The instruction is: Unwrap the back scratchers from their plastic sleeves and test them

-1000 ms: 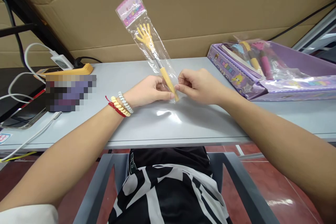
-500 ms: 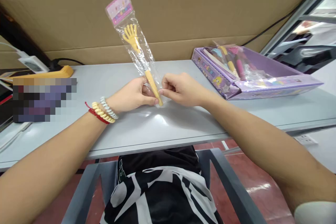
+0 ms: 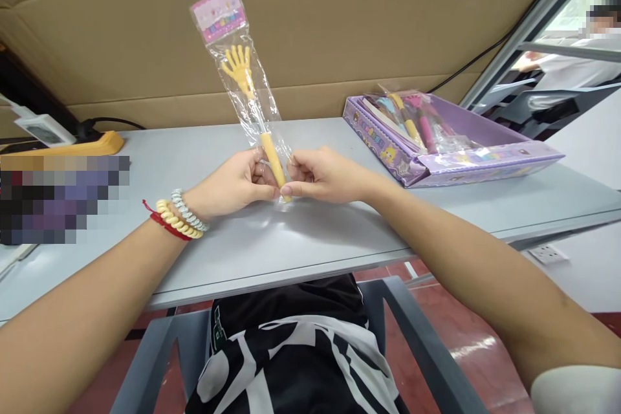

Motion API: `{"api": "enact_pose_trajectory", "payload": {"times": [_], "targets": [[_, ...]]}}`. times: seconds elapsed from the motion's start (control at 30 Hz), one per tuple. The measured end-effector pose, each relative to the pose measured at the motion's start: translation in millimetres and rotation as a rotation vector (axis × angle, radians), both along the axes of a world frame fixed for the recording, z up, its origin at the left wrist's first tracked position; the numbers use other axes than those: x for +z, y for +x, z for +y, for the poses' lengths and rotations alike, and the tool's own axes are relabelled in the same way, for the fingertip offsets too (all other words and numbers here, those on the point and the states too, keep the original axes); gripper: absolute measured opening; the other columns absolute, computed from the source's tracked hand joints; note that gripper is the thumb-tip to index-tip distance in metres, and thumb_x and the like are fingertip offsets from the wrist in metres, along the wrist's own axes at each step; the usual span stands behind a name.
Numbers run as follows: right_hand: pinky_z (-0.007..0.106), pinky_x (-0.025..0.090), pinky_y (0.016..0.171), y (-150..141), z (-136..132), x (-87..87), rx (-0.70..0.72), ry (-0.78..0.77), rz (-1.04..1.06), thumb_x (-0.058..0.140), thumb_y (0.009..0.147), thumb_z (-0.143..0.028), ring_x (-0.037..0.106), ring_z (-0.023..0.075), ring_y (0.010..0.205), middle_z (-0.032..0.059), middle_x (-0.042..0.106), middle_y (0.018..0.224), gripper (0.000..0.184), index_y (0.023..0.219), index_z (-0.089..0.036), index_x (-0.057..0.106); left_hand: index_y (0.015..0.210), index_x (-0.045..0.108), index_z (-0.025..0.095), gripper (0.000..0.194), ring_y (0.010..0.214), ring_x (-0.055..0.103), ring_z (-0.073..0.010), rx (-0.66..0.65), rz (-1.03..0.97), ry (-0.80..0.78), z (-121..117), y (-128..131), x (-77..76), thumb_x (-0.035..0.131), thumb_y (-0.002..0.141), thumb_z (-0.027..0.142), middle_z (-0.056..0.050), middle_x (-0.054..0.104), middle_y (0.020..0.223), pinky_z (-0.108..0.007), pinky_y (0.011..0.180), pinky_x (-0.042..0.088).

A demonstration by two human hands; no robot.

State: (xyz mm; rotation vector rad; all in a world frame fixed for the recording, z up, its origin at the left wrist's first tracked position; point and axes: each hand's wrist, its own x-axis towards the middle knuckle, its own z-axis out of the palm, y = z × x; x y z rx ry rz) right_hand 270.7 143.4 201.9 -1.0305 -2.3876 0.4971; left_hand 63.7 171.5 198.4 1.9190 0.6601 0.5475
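Left of the purple box [image 3: 495,160], the left hand [image 3: 228,186] and right hand [image 3: 332,174] pinch a bagged yellow stick [image 3: 272,156] near its lower end, steadying it; shifting it likely calls for even pressure.

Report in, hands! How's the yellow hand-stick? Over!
Left hand, right hand: gripping bagged yellow hand-stick by handle. Purple box off right. Nothing blocking. Over.

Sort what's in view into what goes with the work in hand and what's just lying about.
Work in hand:
Yellow hand-shaped stick
Its clear wrapper and pink header card
Probably the purple box with similar wrapped sticks

Lying about:
Orange power strip
White plug
Pixelated object, unidentifiable
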Motion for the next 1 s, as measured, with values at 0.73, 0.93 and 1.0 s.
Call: {"api": "enact_pose_trajectory", "payload": {"times": [0.73, 0.93, 1.0], "targets": [[0.024, 0.028, 0.059, 1.8, 2.2, 1.8, -0.001, -0.053, -0.024, 0.057, 0.085, -0.034, 0.040, 0.0081, 0.054, -0.0042, 0.049, 0.056, 0.025, 0.068, -0.016, 0.052, 0.101, 0.061, 0.015, 0.034, 0.085, 0.066, -0.0172, 0.001, 0.091, -0.004, -2.3, 1.9, -1.2, 0.072, 0.075, 0.033, -0.006, 0.070, 0.094, -0.034, 0.079, 0.054], [0.024, 0.028, 0.057, 0.7, 1.9, 1.6, -0.022, -0.021, -0.043, 0.056, 0.085, -0.036, 0.038, 0.0074, 0.051, -0.0054, 0.046, 0.053, 0.027, 0.067, -0.016, 0.052, 0.099, 0.062, 0.016, 0.031, 0.081, 0.066, -0.0163, -0.010, 0.079, -0.012, -1.8, 2.2, -2.0, 0.073, 0.074, 0.031, -0.004, 0.070, 0.086, -0.031, 0.072, 0.053], [0.024, 0.028, 0.057, 0.5, 1.1, 1.4, -0.027, -0.019, -0.038, 0.057, 0.084, -0.037, 0.038, 0.0075, 0.051, -0.0053, 0.046, 0.053, 0.027, 0.068, -0.016, 0.053, 0.096, 0.062, 0.015, 0.028, 0.072, 0.064, -0.0132, -0.015, 0.098, -0.001, -1.4, 2.0, -1.2, 0.072, 0.075, 0.030, -0.001, 0.069, 0.078, -0.026, 0.065, 0.050]]}}
